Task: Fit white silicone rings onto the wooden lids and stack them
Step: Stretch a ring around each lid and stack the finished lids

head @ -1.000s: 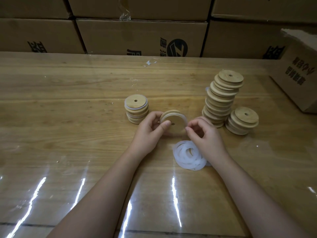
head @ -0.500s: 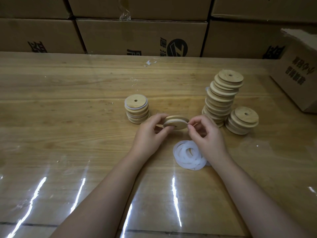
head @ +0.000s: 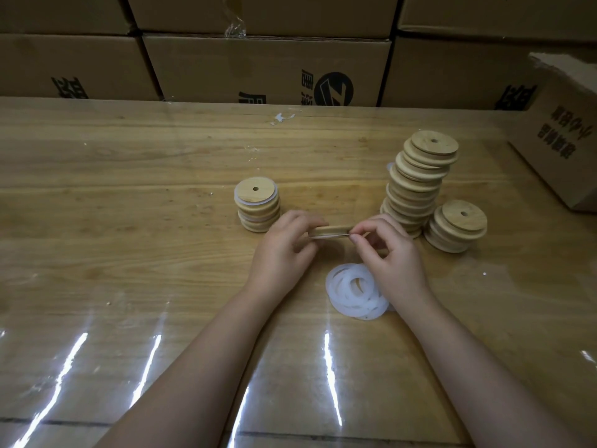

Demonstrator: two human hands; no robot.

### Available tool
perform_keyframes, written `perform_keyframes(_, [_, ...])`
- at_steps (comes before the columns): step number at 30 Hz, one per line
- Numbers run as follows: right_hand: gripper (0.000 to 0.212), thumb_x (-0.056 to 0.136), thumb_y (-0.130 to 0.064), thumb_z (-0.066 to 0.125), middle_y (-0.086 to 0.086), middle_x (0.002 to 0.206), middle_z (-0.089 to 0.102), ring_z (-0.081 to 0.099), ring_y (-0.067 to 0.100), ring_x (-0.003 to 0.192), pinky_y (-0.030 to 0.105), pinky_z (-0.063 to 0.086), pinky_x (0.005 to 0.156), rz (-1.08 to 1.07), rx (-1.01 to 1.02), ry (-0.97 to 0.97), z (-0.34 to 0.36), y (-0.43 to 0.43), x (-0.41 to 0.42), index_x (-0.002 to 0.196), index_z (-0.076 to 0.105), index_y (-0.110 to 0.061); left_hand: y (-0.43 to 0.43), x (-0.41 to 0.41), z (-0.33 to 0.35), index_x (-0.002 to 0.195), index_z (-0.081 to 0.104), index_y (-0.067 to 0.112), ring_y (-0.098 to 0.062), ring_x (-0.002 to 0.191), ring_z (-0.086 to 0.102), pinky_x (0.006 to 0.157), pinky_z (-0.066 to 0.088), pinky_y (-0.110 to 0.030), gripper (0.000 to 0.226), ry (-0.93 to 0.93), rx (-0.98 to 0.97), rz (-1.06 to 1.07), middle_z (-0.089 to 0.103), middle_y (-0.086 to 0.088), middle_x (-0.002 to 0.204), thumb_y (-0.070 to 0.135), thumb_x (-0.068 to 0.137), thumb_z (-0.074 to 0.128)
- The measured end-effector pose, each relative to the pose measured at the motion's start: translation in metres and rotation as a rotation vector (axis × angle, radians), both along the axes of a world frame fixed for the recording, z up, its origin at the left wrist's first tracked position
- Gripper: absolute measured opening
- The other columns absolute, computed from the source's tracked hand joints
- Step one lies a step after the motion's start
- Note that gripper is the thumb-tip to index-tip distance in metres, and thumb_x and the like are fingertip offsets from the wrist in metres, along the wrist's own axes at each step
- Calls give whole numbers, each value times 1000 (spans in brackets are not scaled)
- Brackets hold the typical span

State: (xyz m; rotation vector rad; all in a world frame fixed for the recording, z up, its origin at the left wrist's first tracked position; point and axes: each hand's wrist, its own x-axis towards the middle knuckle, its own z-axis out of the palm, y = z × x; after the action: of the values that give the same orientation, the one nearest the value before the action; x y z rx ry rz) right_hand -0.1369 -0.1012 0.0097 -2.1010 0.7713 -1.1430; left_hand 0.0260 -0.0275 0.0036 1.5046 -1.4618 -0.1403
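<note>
— What are the hands doing?
— At frame centre, the left hand point(head: 284, 250) and right hand point(head: 391, 253) each pinch one side of a wooden lid point(head: 332, 230). It is held edge-on, with a thin white ring point(head: 329, 235) along its rim.
— And around them?
— Loose rings point(head: 355, 292) lie just below the right hand, partly hidden by its wrist. A ringed stack point(head: 256, 205) stands upper left of the hands. A tall leaning stack point(head: 416, 182) and a low stack point(head: 457, 226) stand to the right.
— Farther out?
— The glossy table point(head: 129, 221), with cardboard boxes point(head: 258, 66) along the top.
</note>
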Motion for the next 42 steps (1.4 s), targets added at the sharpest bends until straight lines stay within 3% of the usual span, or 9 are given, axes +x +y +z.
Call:
perform_keyframes(3, [7, 85, -3, 64, -11, 87, 57, 53, 7, 73, 15, 43, 65, 0, 19, -13, -1, 0, 1, 86, 65, -9, 0, 0, -1, 103, 69, 19, -21, 91, 57, 77, 48, -37, 29, -53, -5, 63, 59, 1, 97, 6, 76, 68])
perform_keyframes(9, [13, 87, -3, 62, -11, 82, 58, 54, 6, 72, 14, 43, 67, -18, 138, -53, -1, -2, 1, 85, 62, -16, 0, -1, 4, 100, 68, 17, -7, 82, 58, 76, 48, -24, 30, 267, 23, -6, 62, 3, 88, 5, 74, 75])
perform_keyframes(13, [14, 87, -1, 59, -6, 83, 59, 57, 14, 73, 16, 44, 67, -8, 155, -38, -2, -2, 1, 84, 62, -14, 1, -1, 6, 102, 69, 11, -7, 77, 58, 75, 47, -24, 29, 372, 96, -27, 66, -3, 89, 6, 74, 77])
perform_keyframes(21, [10, 87, -4, 60, -6, 81, 59, 52, 4, 71, 10, 41, 66, 3, 170, 0, -3, -2, 1, 84, 62, -14, 0, 1, 7, 94, 67, 25, 3, 69, 56, 70, 45, -17, 30, 482, 112, -47, 66, 20, 73, 4, 75, 75])
perform_keyframes(26, [12, 87, -7, 61, -8, 78, 59, 55, 11, 73, 18, 46, 67, -30, 214, -16, -5, -4, 1, 83, 61, -19, 0, 2, 6, 98, 68, 25, -13, 73, 57, 71, 49, -33, 29, 517, 150, -60, 69, -2, 82, 9, 76, 76])
perform_keyframes(29, [12, 87, -14, 63, -7, 76, 62, 59, 19, 75, 32, 49, 70, -41, 286, -10, -6, -5, 1, 83, 61, -25, 0, 2, 8, 108, 62, 19, -11, 70, 64, 59, 53, -23, 33, 687, 151, -106, 66, -9, 78, 8, 78, 71])
perform_keyframes(33, [18, 88, -16, 62, -4, 87, 65, 62, 22, 79, 38, 52, 75, -1, 343, -58, -2, -1, 3, 90, 57, -33, 0, 3, 10, 106, 60, 22, -10, 69, 64, 57, 54, -23, 33, 738, 118, -118, 64, -6, 74, 12, 77, 70])
perform_keyframes(38, [18, 92, -15, 56, -4, 84, 67, 64, 16, 73, 39, 54, 74, -10, 375, -113, -1, -1, 2, 91, 57, -32, 2, -2, 13, 102, 63, 23, -22, 67, 58, 60, 55, -40, 29, 642, 15, -53, 61, -12, 75, 19, 75, 72])
perform_keyframes(42, [20, 93, -14, 54, -11, 75, 67, 62, 8, 68, 31, 53, 70, -4, 383, -121, -2, -3, 2, 88, 57, -33, 3, 14, 27, 98, 60, 23, -9, 64, 59, 54, 52, -20, 26, 706, -225, 134, 61, 4, 77, 3, 83, 67])
